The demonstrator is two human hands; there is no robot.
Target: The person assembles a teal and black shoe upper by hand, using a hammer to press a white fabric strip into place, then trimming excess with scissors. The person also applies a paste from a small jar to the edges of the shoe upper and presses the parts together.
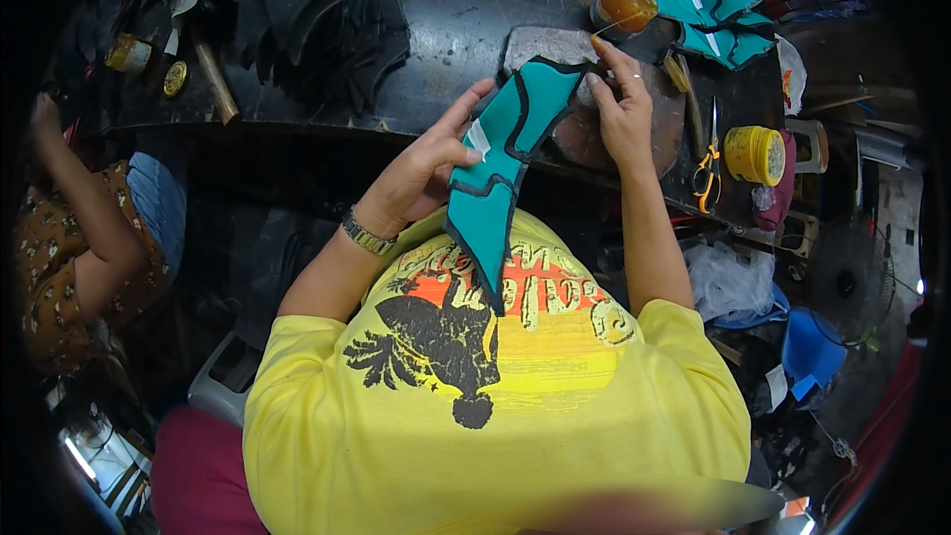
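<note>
A long teal panel (pixel 483 200) with black edging and black curved strips hangs slantwise before my chest. My left hand (pixel 428 160) grips its left edge, with the thumb on the front beside a small white patch. At the panel's upper right corner, my right hand (pixel 626 109) has its thumb and fingers on the black edging. Its index finger points up, and a thin amber strand runs from near that fingertip toward a jar of amber stuff (pixel 626 8). Under the panel's upper end lies a worn stone-like slab (pixel 551 43), partly hidden.
Several teal pieces (pixel 715 6) lie at the back right. Orange-handled scissors (pixel 707 178) and a yellow tub (pixel 755 156) sit near the right edge. Black sheets (pixel 317 10), a wooden stick (pixel 216 84) and a small jar (pixel 129 53) occupy the left. Another person's arm (pixel 94 208) shows far left.
</note>
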